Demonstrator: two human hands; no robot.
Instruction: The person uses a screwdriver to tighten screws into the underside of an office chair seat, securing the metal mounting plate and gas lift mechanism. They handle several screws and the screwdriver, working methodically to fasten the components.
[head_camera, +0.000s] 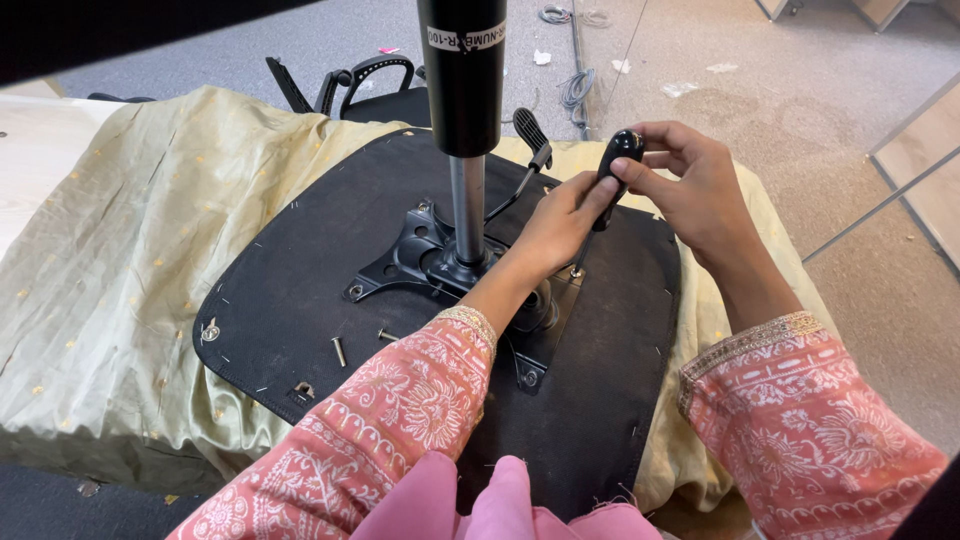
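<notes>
Gripping one screwdriver (610, 175), two hands (560, 215) (690, 185)

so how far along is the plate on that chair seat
Looks partway. The black metal plate with its gas cylinder already sits on the upturned seat base. In hand: both hands, left hand and right hand, work a screwdriver at the plate's right corner. Left: two loose bolts lie on the seat; the near corner holes look unfilled.

A white rectangular label (465, 38) with dark print wraps the black cylinder (462, 75) at top centre.
</notes>
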